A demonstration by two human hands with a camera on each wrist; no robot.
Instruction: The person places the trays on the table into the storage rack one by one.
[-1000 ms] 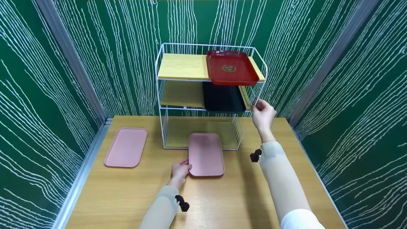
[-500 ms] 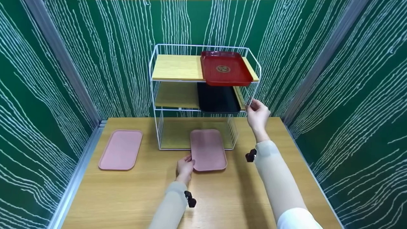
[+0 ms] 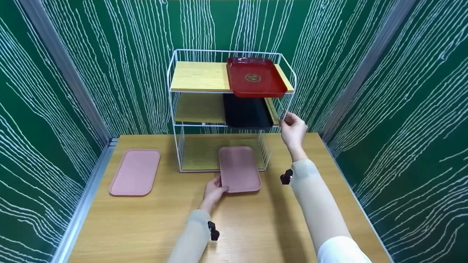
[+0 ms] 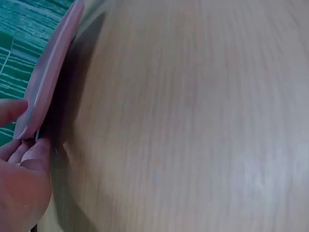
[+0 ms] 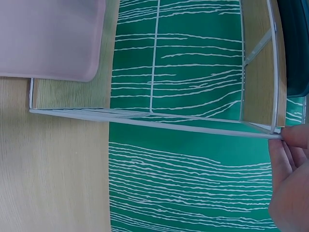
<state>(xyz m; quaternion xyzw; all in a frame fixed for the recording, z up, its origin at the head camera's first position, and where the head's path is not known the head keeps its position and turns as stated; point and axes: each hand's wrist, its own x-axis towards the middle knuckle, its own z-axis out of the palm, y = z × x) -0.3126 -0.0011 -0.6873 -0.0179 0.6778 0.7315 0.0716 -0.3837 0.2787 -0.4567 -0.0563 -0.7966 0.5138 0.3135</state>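
My left hand pinches the near left corner of a pink tray, thumb on top and fingers beneath. The tray's far part lies over the bottom shelf of a white wire rack, while its near part juts out past the front. In the left wrist view the pink tray stands a little off the table, with a shadow below it. My right hand grips the rack's right front upright at the middle shelf. The right wrist view shows thumb and fingers around the white wire upright.
A second pink tray lies on the wooden table left of the rack. On the top shelf sits a red tray, at the right. A black tray rests on the middle shelf below it. Green walls enclose the table.
My left hand has pushed the pink tray farther back into the bottom shelf. The right hand keeps its grip on the rack. The whole view has shifted slightly.
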